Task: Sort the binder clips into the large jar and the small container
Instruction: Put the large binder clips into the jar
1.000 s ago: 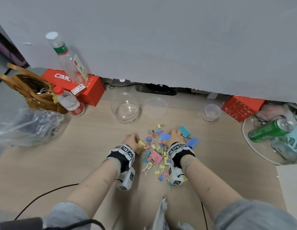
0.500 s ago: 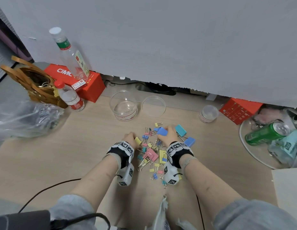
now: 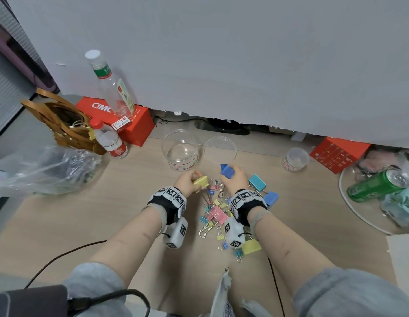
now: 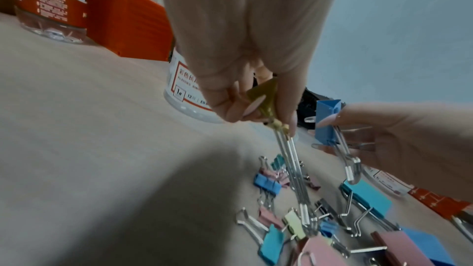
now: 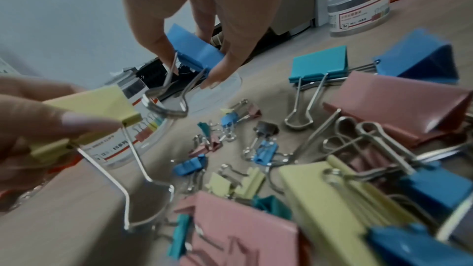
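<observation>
My left hand [image 3: 187,183] pinches a large yellow binder clip [image 3: 201,181] [image 4: 266,98] [image 5: 87,116], lifted off the table with its wire handles hanging down. A large blue binder clip [image 3: 227,170] [image 5: 194,50] [image 4: 327,122] is held in the fingers of my right hand [image 3: 236,179], also raised. Between my wrists lies a pile of several big and small coloured clips [image 3: 216,213] on the wooden table. The large clear jar [image 3: 180,150] stands open just beyond my left hand. The small container [image 3: 295,159] stands far right of the pile.
A clear round lid [image 3: 220,149] lies beside the jar. Two water bottles [image 3: 109,143], a red box [image 3: 128,122], a woven bag [image 3: 61,120] and a plastic bag [image 3: 43,168] crowd the left. Another red box [image 3: 338,154], a tray [image 3: 345,200] and a green can [image 3: 379,185] sit right.
Both hands have risen from the pile, each lifting a large clip: yellow in the left, blue in the right. They have moved toward the jar.
</observation>
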The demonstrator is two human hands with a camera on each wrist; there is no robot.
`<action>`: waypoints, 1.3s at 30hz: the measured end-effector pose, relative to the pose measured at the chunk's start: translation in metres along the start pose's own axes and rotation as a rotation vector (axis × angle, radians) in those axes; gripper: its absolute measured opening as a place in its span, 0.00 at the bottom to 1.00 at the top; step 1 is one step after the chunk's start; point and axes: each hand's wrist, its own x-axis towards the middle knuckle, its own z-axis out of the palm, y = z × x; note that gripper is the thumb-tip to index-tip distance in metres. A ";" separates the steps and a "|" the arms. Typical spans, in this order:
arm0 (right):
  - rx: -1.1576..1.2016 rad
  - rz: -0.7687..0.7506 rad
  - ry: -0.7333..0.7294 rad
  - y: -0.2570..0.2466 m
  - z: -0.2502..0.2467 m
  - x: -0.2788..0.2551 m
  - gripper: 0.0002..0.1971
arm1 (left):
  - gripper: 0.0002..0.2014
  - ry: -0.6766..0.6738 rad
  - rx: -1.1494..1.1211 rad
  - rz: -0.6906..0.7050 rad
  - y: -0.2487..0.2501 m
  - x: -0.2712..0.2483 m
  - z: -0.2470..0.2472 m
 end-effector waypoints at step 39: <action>0.392 -0.161 0.161 -0.134 0.099 0.066 0.13 | 0.16 0.110 0.170 -0.003 0.014 0.077 -0.120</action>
